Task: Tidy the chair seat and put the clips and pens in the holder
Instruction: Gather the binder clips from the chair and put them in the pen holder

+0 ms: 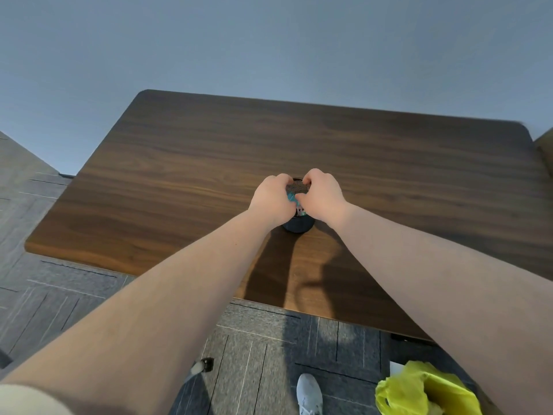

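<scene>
Black wire mesh formed the small round holder [297, 224], which stood upright, its long axis vertical and its open mouth facing up, on the dark walnut-grain wooden desk [209, 163] near the 6 o'clock edge. The left hand [273, 196] and right hand [321, 195] met over its rim, fingers curled together around small teal clips [291, 197] at the mouth; how firmly they pinched could not be told. At 5 o'clock, on grey patterned carpet [254, 369], lay a crumpled yellow-green plastic bag [419, 390] beside a pale grey sneaker [309, 393].
</scene>
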`<state>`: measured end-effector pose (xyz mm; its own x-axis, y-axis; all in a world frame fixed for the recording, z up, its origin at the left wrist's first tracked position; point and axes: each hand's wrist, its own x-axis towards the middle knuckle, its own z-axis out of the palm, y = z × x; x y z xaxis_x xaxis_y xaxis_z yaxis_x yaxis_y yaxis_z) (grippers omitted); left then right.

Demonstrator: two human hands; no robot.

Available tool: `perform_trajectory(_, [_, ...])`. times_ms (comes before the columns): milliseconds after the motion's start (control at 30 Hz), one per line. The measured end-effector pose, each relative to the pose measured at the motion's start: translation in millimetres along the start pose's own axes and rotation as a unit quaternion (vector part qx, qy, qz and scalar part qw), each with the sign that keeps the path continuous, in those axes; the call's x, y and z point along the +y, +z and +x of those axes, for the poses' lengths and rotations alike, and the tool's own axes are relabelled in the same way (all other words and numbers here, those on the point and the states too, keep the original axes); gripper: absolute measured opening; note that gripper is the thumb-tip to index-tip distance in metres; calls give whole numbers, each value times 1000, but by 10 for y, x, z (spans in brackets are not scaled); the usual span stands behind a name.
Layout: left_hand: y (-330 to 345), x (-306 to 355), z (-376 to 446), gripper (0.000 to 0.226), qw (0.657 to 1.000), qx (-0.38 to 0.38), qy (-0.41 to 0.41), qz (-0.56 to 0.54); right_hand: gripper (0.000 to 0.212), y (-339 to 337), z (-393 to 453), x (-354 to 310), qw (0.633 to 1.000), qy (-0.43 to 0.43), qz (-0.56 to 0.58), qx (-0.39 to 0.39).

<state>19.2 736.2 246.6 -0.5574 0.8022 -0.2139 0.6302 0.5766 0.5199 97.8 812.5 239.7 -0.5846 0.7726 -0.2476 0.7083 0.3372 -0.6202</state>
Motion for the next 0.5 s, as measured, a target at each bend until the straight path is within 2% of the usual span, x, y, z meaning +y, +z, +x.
perform_trajectory(167, [-46, -10, -23, 48, 1000, 0, 4, 10, 36, -25, -21, -21, 1000, -13, 1, 2])
perform_trajectory(500, [-146, -215, -199, 49, 999, -10, -4, 31, 37, 13, -152, -64, 996, -58, -71, -15])
